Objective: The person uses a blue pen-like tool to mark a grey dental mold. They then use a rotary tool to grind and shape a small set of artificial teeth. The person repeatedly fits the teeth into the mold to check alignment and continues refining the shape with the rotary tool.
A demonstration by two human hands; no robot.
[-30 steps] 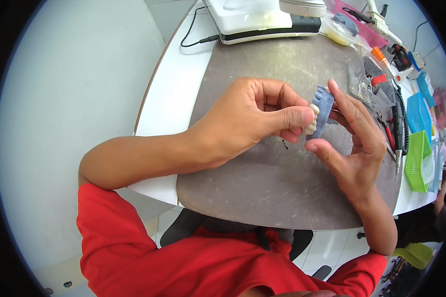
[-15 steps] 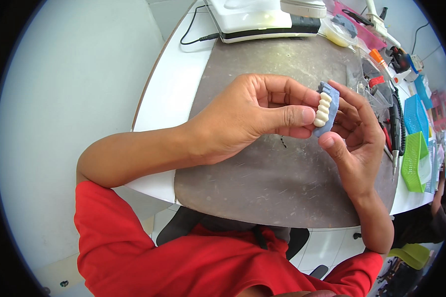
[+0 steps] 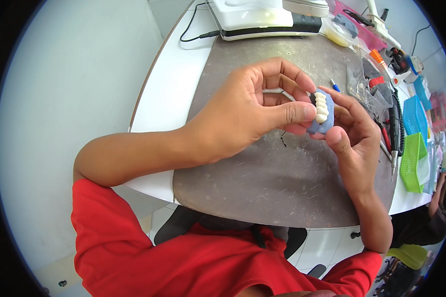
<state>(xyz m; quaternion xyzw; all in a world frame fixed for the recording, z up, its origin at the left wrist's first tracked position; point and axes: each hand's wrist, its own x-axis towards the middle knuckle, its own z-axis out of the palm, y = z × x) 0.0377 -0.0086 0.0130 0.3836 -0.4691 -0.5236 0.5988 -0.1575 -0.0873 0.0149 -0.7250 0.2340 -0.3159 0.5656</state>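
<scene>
While the left hand [image 3: 252, 106] and right hand [image 3: 354, 133] both pinch the blue tooth model [image 3: 322, 115] above the brown table [image 3: 262, 178], steady thumbs probably suit best, though the grip's underside is hidden.

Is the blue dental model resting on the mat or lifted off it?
Lifted: the blue dental model is pinched between left hand and right hand, above the grey mat.

Blue dental model [image 3: 324, 119]: back and lower part hidden by the left hand [image 3: 252, 111] thumb and right hand [image 3: 354, 136] fingers [image 3: 338, 134]. White machine [image 3: 262, 15] at the bench's far edge: top cut off by the picture's edge. Tools at the right edge [image 3: 381, 89]: crowded, too small to tell.
</scene>
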